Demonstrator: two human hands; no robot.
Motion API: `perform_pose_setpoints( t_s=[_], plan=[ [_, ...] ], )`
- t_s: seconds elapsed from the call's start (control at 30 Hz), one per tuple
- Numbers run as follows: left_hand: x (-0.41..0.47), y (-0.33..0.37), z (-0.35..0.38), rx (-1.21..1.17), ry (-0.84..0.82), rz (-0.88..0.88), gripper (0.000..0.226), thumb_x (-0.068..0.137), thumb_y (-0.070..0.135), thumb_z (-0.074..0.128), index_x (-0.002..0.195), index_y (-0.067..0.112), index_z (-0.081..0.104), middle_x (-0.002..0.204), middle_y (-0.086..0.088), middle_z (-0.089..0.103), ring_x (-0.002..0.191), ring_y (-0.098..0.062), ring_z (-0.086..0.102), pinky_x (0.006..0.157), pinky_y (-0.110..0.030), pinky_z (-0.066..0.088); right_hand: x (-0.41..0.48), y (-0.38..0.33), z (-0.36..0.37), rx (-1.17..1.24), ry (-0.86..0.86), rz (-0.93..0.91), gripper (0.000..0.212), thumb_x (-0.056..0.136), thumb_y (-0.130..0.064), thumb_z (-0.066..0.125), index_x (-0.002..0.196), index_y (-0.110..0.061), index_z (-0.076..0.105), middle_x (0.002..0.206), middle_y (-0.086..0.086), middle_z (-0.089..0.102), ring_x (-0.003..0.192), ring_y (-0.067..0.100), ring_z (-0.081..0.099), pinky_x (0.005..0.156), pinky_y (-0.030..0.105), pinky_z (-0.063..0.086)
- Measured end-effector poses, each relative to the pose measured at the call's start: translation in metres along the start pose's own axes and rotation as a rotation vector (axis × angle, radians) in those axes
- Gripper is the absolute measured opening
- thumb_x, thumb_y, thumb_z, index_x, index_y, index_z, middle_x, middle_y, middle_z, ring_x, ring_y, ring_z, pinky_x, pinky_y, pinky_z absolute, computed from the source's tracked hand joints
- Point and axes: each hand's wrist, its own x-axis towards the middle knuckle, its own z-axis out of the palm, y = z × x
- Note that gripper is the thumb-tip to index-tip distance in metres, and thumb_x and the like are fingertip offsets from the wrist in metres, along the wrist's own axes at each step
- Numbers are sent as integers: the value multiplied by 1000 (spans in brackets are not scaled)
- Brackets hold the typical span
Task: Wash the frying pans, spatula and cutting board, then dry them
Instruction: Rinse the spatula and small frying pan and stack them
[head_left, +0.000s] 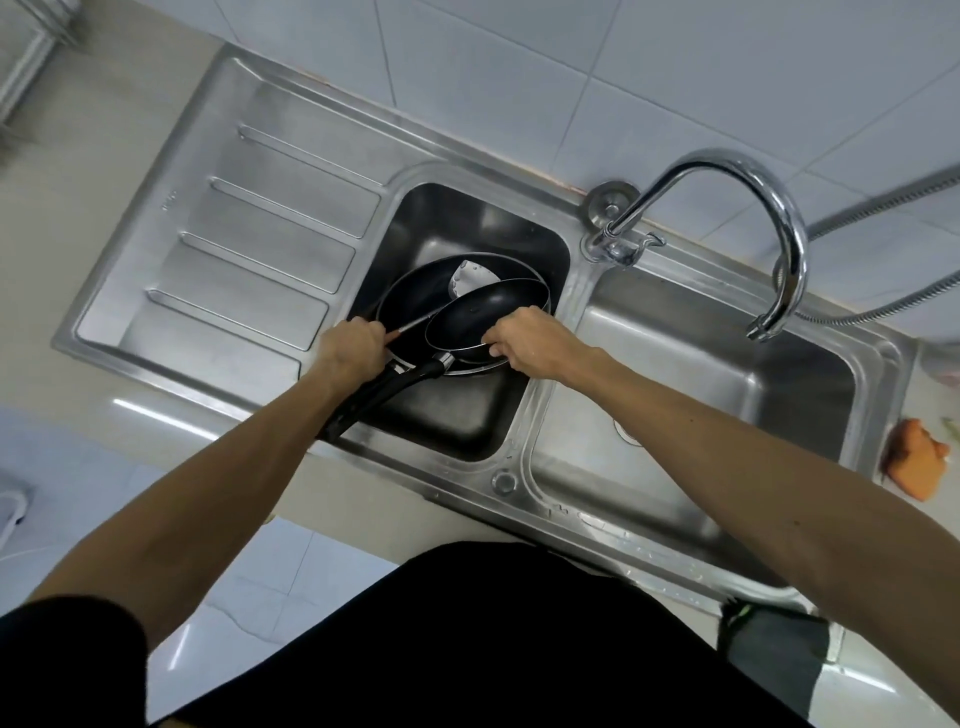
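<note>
Two black frying pans lie stacked in the left sink basin (452, 213). The small pan (483, 309) sits tilted inside the large pan (410, 296), and their black handles (379, 392) stick out over the basin's front edge. A metal spatula (467, 275) rests in the large pan with its blade toward the back. My left hand (350, 351) grips the spatula's thin handle at the pans' left rim. My right hand (535, 343) pinches the near right rim of the small pan. No cutting board is in view.
A chrome faucet (774, 218) arches over the right basin (727, 395), with no water running. The ribbed drainboard (249, 218) lies to the left. An orange cloth (917, 460) sits on the counter at the far right. A tiled wall stands behind.
</note>
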Motion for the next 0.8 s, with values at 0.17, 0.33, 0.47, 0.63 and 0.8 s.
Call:
perform_pose_setpoints(
  t_s=[0.17,0.33,0.47,0.63,0.8],
  plan=[
    [5,-2,3,-76,-24,-45,51,103,44,48,119,-4,57,120,-27,62,110,-44,61,88,-46,49,8,8,9,95,-11,39,21,95,-7,56,103,-8,75,90,5,75,88,26,68,81,43,55],
    [1,-13,3,-166,-13,-84,53,105,43,45,117,-8,55,114,-30,63,105,-46,62,83,-46,48,20,10,18,189,-30,61,27,99,-10,57,122,-7,72,106,8,76,101,27,69,90,39,54],
    [-1,-19,8,-201,-4,-131,54,103,50,45,110,-2,57,108,-26,64,97,-45,64,73,-43,48,32,11,23,230,-44,91,28,99,-7,58,124,-7,70,110,9,75,105,26,69,92,41,54],
    [-8,-15,10,-165,60,-179,58,103,55,43,110,0,61,107,-24,66,98,-44,66,76,-45,53,46,11,32,262,-76,135,31,98,-2,56,126,-8,69,111,13,73,102,29,69,91,44,56],
    [-19,-5,10,-179,103,-215,55,105,49,41,108,0,65,105,-24,68,101,-45,66,78,-47,53,50,7,40,261,-106,185,46,93,8,49,133,-10,65,119,15,70,111,30,66,97,41,53]
  ],
)
